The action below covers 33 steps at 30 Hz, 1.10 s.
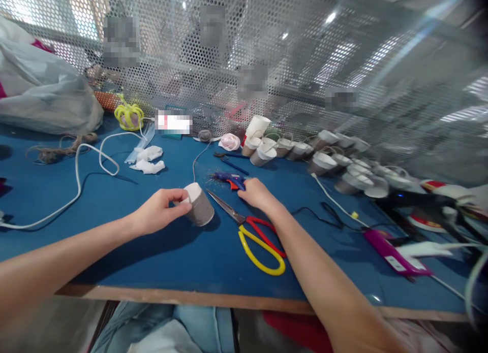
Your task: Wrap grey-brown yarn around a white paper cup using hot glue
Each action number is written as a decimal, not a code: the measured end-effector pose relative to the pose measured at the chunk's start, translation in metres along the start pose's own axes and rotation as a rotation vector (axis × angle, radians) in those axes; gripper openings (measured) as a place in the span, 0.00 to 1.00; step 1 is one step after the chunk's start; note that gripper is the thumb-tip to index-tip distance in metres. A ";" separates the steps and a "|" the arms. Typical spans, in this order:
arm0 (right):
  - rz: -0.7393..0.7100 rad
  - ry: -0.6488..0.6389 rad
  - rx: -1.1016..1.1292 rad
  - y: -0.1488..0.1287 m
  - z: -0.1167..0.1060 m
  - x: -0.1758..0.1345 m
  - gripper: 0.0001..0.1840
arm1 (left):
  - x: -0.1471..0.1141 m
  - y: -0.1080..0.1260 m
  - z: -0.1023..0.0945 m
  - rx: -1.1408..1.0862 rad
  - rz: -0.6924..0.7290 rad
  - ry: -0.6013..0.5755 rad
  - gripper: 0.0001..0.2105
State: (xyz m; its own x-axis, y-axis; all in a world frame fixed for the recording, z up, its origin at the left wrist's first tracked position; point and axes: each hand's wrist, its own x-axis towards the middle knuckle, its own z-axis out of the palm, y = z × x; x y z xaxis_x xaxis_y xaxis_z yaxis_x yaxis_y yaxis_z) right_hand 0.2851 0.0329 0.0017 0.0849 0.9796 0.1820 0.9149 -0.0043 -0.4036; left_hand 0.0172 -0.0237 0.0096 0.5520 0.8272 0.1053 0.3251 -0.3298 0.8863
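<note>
My left hand (163,211) pinches a small paper cup (200,208) by its white end. Grey cord appears to be wound round the rest of the cup, which is tilted just over the table. My right hand (259,193) is closed around the handle of a blue hot glue gun (231,178) with an orange trigger, its nozzle pointing left. Between the two hands lie large scissors (244,222) with one red and one yellow handle. A thin grey cord (195,162) runs from behind the cup towards a grey ball of yarn (205,135).
Several cord-wrapped cups (324,162) stand at the back right. Blue-handled pliers (233,160) lie beyond the glue gun. A purple power strip (396,254) is at the right. White cable (78,175) loops across the left, near crumpled white scraps (148,162). Perforated metal (171,53) borders the back.
</note>
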 end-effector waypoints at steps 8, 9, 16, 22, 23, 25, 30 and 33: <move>0.038 0.088 0.266 -0.019 -0.020 -0.023 0.15 | 0.002 -0.003 0.000 0.012 -0.001 0.022 0.11; 0.018 0.058 0.342 -0.025 -0.027 -0.031 0.15 | 0.002 -0.003 0.000 0.005 0.002 0.025 0.11; -0.025 -0.167 0.606 -0.063 -0.047 -0.075 0.12 | 0.005 -0.005 0.000 -0.029 -0.025 0.042 0.13; -0.087 -0.230 0.618 -0.068 -0.042 -0.089 0.13 | 0.007 -0.003 -0.004 0.003 -0.045 0.086 0.13; -0.086 -0.228 0.608 -0.067 -0.041 -0.091 0.13 | 0.007 -0.003 -0.005 0.010 -0.045 0.091 0.13; -0.068 -0.236 0.581 -0.066 -0.040 -0.093 0.13 | 0.007 -0.003 -0.006 0.020 -0.032 0.090 0.13; -0.043 -0.210 0.455 -0.069 -0.038 -0.097 0.13 | 0.008 -0.004 -0.005 0.027 -0.006 0.091 0.13; -0.102 -0.157 0.341 -0.071 -0.037 -0.100 0.14 | 0.009 -0.004 -0.005 0.023 -0.006 0.086 0.13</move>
State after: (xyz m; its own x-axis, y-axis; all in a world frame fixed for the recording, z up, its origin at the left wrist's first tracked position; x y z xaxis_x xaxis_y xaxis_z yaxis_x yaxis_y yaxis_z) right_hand 0.2264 -0.0726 0.0455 -0.0852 0.9905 0.1079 0.7293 0.1358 -0.6706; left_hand 0.0170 -0.0131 0.0088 0.4824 0.8647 0.1396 0.3462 -0.3347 0.8764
